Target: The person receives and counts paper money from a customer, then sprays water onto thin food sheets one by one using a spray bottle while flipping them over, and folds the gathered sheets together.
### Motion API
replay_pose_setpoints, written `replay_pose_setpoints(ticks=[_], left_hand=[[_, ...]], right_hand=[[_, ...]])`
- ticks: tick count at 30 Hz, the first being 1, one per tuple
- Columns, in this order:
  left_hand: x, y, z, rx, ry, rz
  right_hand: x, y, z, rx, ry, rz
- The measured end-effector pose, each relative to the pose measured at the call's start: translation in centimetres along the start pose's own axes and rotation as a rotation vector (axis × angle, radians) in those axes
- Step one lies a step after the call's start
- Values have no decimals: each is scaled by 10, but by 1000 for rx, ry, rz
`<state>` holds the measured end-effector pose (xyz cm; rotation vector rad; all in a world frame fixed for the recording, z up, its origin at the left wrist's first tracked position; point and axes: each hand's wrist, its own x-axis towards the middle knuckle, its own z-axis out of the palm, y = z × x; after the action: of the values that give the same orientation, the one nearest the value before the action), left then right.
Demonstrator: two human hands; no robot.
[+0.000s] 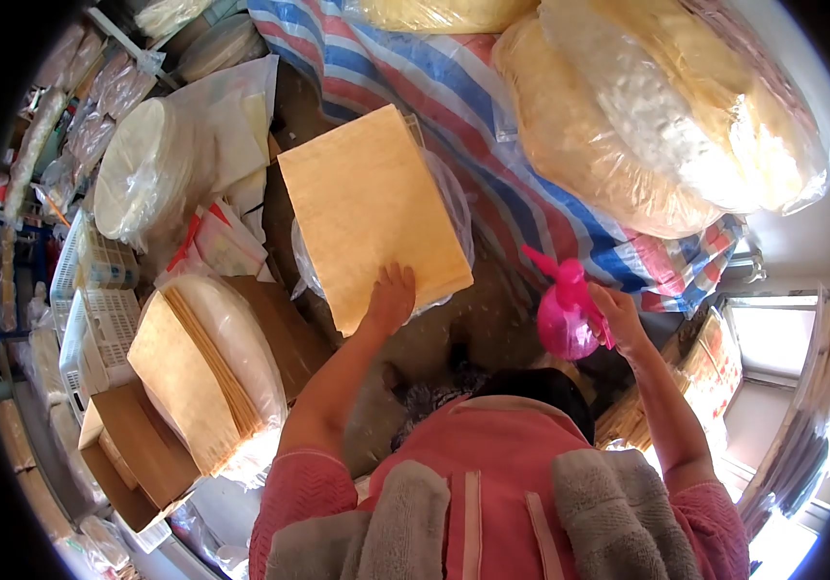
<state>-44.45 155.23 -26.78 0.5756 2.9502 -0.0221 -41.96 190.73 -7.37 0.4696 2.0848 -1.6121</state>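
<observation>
My left hand (393, 298) lies flat with its fingers out on the near part of a stack of tan rectangular sheets (367, 203). Clear plastic (449, 203) shows around the sides of that stack. To the right, my right hand (618, 317) is wrapped round a bright pink spray bottle (567, 314). The bottle's nozzle points up and to the left, apart from the sheets. What is inside the bottle cannot be made out.
Big plastic-wrapped yellowish bundles (608, 116) rest on a striped tarp (415, 77). At left are more tan sheets (183, 367), a cardboard box (140, 454), white plastic baskets (96, 333) and a bagged stack of round pale pieces (144, 169). A window (768, 338) is at right.
</observation>
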Motion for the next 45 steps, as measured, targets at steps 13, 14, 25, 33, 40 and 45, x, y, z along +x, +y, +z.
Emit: replay_pose_setpoints(ticks=[13,14,25,33,40,45], left_hand=[[-17,-55,-137,-706,586,-183],[-18,-55,-135,-692,588,-178],[-13,-34,-62,-603,475,-48],[-12,-32,-51,-519,419,-1],[-10,-30,-44,-545,444,-3],[-11,-28,-44,-535,437,5]], right_hand=[[-20,-38,35,-31,-206,-142],[-21,-42,38,-28,-222,-143],[3,-33,56,70,-66,-77],[36,-30,62,-69,-17,-71],[52,-26,73,-126,3,-148],[52,-24,67,-179,21,-34]])
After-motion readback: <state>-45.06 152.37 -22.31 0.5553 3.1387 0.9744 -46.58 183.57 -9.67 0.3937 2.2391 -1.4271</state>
